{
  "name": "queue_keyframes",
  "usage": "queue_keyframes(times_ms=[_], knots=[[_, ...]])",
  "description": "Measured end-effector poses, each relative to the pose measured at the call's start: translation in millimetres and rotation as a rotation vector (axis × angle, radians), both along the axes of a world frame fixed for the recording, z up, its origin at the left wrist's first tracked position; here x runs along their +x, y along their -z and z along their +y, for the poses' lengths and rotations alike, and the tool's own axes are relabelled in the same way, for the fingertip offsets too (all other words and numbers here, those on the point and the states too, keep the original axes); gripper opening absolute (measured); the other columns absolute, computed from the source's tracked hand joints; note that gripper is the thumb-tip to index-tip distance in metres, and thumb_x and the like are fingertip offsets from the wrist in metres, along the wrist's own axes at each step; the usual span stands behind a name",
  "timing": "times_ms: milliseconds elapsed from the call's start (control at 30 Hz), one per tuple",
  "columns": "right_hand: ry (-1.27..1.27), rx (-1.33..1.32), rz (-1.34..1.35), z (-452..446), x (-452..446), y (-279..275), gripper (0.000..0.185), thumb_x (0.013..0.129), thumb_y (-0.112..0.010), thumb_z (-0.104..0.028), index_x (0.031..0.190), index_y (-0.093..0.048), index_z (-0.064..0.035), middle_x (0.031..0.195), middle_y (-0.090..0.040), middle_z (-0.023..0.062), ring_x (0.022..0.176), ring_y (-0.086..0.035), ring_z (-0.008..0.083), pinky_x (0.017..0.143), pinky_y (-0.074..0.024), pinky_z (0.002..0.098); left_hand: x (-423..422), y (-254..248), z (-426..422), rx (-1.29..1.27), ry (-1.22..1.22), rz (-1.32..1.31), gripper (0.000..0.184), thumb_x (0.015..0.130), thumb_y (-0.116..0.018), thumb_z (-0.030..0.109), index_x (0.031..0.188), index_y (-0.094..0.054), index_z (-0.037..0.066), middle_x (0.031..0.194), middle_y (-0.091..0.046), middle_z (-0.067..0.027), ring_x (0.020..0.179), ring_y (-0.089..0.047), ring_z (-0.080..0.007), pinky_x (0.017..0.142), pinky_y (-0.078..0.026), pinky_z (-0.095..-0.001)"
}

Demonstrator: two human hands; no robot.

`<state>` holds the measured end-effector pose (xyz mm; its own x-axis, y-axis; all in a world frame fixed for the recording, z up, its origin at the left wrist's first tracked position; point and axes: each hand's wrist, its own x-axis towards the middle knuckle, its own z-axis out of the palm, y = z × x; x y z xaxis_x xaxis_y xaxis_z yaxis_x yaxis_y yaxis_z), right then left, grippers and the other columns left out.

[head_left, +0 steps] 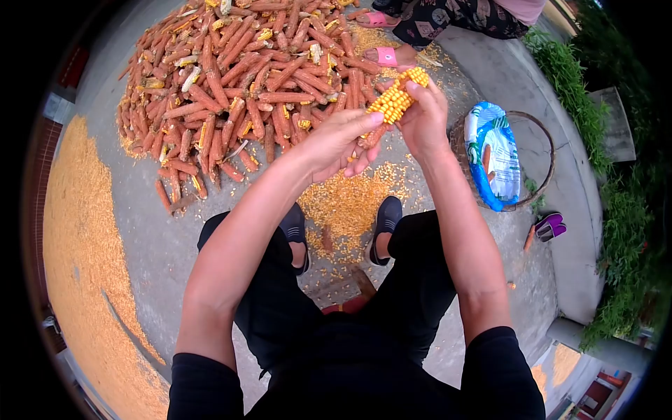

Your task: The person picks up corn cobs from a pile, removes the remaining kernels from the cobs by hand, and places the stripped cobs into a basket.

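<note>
A corn cob (393,102) with yellow kernels on its upper part and a bare reddish lower end is held up between my two hands. My left hand (344,143) is closed around the lower end, its thumb lying along the kernels. Around the upper part, my right hand (424,117) is closed with its thumb pressed on the kernels. Below the hands, loose kernels (343,203) lie on the concrete between my shoes. Beyond my left hand rises a large pile of reddish cobs (238,84), most of them stripped, some with yellow kernels left on.
A round basket (551,150) with a blue and white bag (473,150) stands to the right. Purple shoes (550,226) lie near it beside a loose cob (529,239). Another person's pink-sandaled feet (386,56) are beyond my hands. Spread kernels (84,231) cover the left ground.
</note>
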<state>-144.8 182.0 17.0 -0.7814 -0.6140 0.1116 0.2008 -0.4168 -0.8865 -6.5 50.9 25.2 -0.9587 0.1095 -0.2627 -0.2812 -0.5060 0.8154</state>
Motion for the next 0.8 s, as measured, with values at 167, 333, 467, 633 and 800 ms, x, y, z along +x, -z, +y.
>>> queue_keyframes(times_ms=[167, 333, 467, 633, 800], knots=[[0.090, 0.141, 0.008, -7, 15, -1, 0.022, 0.097, -0.064, -0.024, 0.107, -0.059, -0.0043, 0.090, -0.067, 0.0048, 0.075, -0.064, 0.0089, 0.061, -0.0509, 0.0239, -9, 28, 7, -0.855, -0.316, 0.264, 0.041, 0.093, -0.072, 0.035, 0.111, -0.058, 0.001, 0.079, -0.067, -0.0130, 0.067, -0.068, -0.0256, 0.053, -0.048, -0.0376], [0.272, 0.125, -0.052, -19, 23, 8, 0.024, 0.094, -0.069, -0.025, 0.100, -0.061, -0.0032, 0.084, -0.066, 0.0035, 0.066, -0.061, 0.0084, 0.054, -0.0490, 0.0253, 1, 9, 24, -1.372, -0.406, 0.227, 0.043, 0.089, -0.074, 0.039, 0.104, -0.059, 0.001, 0.084, -0.066, -0.0264, 0.079, -0.065, -0.0473, 0.068, -0.050, -0.0498], [0.276, 0.261, -0.189, -11, 17, 3, 0.021, 0.093, -0.069, -0.021, 0.100, -0.062, -0.0020, 0.082, -0.065, 0.0040, 0.063, -0.061, 0.0098, 0.049, -0.0461, 0.0267, 3, 3, 26, -1.477, -0.472, 0.379, 0.034, 0.095, -0.067, 0.034, 0.101, -0.060, 0.001, 0.080, -0.065, -0.0245, 0.077, -0.065, -0.0457, 0.067, -0.049, -0.0515], [0.384, 0.429, -0.027, -10, 20, -11, 0.018, 0.092, -0.069, -0.017, 0.099, -0.063, -0.0012, 0.081, -0.067, 0.0048, 0.059, -0.062, 0.0115, 0.044, -0.0433, 0.0263, 0, 6, 21, -1.538, -0.434, 0.338, 0.030, 0.102, -0.056, 0.030, 0.102, -0.062, 0.001, 0.076, -0.062, -0.0239, 0.074, -0.064, -0.0417, 0.066, -0.049, -0.0478], [0.368, 0.252, -0.016, -11, 7, 13, 0.017, 0.087, -0.074, -0.013, 0.092, -0.062, -0.0009, 0.077, -0.062, 0.0036, 0.066, -0.057, 0.0096, 0.057, -0.0459, 0.0274, -18, 23, 13, -1.034, -0.578, 0.409, 0.038, 0.107, -0.049, 0.032, 0.099, -0.066, -0.001, 0.071, -0.065, -0.0127, 0.065, -0.064, -0.0275, 0.065, -0.050, -0.0435]])
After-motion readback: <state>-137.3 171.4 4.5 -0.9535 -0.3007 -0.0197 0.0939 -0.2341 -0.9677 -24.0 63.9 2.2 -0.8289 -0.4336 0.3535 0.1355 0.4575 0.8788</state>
